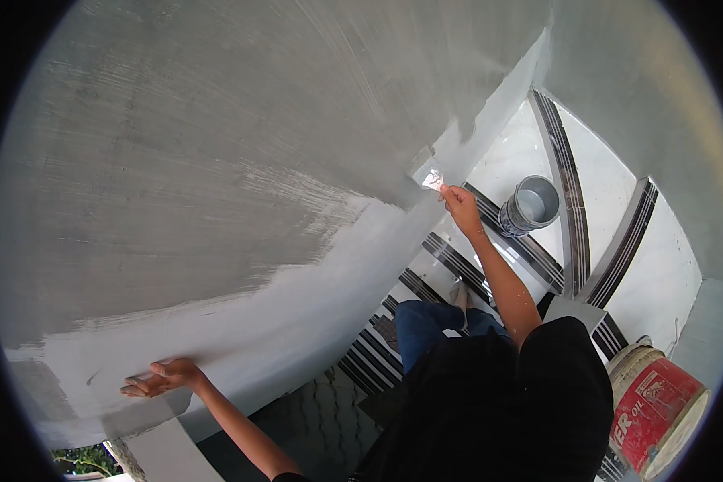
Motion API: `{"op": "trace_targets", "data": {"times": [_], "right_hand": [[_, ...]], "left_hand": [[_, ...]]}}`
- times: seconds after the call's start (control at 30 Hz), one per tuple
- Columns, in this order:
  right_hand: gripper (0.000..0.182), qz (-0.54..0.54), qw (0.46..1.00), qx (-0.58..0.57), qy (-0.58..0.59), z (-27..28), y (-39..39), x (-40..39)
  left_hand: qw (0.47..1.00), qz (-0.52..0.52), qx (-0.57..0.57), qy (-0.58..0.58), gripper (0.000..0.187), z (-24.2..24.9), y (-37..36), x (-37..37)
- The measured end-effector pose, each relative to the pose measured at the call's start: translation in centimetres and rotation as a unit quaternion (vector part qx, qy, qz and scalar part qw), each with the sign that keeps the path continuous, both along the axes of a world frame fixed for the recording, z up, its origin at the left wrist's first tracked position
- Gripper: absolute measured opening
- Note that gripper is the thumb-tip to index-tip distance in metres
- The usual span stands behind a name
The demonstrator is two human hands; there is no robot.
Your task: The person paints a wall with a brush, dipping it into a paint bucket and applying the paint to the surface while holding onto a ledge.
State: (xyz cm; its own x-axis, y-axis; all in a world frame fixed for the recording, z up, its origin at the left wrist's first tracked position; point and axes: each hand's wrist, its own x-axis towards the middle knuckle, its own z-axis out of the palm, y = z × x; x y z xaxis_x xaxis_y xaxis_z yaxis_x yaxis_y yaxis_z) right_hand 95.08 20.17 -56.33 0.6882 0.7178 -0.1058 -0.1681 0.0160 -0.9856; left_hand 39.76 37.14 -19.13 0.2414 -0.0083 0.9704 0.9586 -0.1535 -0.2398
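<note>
My right hand (460, 206) is closed around the handle of a wide paintbrush (431, 176), whose bristles are against the grey wall (241, 161) near the edge of a white painted band (353, 257). Lower left, my left hand (162, 378) is at the white part of the wall, fingers stretched out and smudged with grey, nothing in it. Close by my right hand, a metal paint bucket (536, 202) stands on a stair step, with grey showing inside it.
White stairs with black striped edges (565, 177) curve around and below me. A red and white paint pail (655, 410) lies tilted at the lower right. My legs (438, 321) are on the steps. Green leaves (88, 460) show past the wall's lower left end.
</note>
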Motion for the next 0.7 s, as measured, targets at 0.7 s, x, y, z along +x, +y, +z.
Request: {"op": "trace_targets", "data": {"times": [0.7], "right_hand": [[0.048, -0.041, 0.991, -0.124, -0.032, 7.6, -2.1, 3.3]], "left_hand": [[1.000, -0.007, 0.008, -0.002, 0.062, 0.0, -0.1, 0.3]]}}
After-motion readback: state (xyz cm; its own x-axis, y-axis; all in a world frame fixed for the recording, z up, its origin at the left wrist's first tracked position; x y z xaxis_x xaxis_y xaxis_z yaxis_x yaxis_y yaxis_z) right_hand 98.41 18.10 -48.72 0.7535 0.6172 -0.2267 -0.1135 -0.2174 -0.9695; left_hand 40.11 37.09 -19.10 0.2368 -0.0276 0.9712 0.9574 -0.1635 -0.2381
